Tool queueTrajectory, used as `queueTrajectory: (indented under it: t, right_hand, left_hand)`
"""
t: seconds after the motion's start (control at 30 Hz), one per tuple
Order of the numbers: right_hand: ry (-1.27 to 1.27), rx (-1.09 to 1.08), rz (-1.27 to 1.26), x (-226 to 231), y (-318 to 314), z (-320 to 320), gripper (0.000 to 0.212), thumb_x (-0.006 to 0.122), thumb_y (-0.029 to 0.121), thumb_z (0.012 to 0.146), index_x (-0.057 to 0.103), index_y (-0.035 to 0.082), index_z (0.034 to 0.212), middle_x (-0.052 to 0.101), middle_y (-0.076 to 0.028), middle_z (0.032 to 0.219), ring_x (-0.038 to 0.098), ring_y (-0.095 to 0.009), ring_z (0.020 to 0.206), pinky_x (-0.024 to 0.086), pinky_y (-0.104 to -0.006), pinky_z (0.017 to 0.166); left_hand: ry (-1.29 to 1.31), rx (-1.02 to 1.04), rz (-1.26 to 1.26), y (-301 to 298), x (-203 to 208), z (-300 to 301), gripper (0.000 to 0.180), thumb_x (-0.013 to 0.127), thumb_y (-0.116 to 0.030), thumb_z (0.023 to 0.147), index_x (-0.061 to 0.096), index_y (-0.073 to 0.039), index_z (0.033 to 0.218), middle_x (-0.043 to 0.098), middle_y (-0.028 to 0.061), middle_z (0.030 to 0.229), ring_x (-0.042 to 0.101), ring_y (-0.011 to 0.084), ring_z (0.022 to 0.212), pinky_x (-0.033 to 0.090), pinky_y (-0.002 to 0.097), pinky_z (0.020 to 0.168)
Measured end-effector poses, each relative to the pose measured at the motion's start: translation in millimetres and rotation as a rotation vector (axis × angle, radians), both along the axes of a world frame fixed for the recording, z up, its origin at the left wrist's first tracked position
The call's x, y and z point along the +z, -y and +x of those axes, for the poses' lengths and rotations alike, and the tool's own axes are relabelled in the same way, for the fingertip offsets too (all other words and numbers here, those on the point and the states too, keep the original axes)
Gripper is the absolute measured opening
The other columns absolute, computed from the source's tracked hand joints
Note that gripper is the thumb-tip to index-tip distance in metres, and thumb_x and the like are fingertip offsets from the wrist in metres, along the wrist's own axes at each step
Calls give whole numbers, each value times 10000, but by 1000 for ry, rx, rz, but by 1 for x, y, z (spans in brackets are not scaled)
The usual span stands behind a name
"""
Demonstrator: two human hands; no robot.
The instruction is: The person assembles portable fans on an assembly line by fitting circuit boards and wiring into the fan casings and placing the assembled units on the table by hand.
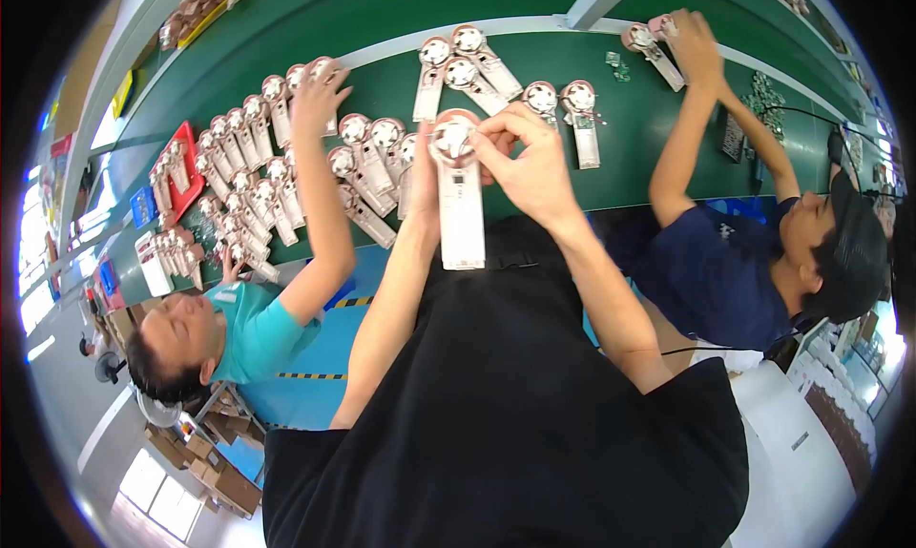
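Observation:
A white device body with a round, pink-rimmed head and a long flat handle point(463, 226) is upright before my chest, handle toward me. Along its left side my left hand point(426, 187) grips it, the fingers mostly hidden behind. My right hand point(527, 155) has thumb and forefinger pinched together at the open round head; whatever small part lies between them is too small to make out. Just beyond, three similar device bodies point(461, 74) lie on the green bench point(372, 66). Two more, one of them with a small board showing point(582, 119), lie to the right of my right hand.
Many similar bodies point(250, 133) cover the bench on the left, some in a red tray point(191, 181). A co-worker's arm point(324, 195) reaches over them. At right, another co-worker's hand point(697, 52) touches a body. Small green boards point(618, 66) lie nearby; a metal post point(601, 0) stands behind.

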State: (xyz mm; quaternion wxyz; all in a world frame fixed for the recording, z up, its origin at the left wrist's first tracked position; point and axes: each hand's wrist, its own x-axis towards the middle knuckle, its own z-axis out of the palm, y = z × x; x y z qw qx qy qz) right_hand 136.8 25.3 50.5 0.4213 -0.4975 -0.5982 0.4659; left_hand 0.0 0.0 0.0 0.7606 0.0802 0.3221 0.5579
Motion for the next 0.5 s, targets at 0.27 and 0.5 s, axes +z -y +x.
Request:
queueTrajectory:
  t: [0.27,0.5]
  right_hand:
    - [-7,148,-426,-37,-24,11,168,709,178,842,692,11,855,639,-27,729,538,-78,573,426,-259,523]
    - [271,-275,-242,-117,-142,100,211,667,235,861,695,25,868,672,-68,691,669,-176,677,522,-314,633]
  left_hand:
    - [234,118,-201,-12,-17,-19,589,355,-588,961,577,-72,1141,597,125,862,460,145,590,365,255,468]
    - [330,58,-108,-22,-27,-27,573,359,-560,971,570,-42,1092,623,186,979,431,163,570,345,274,462]
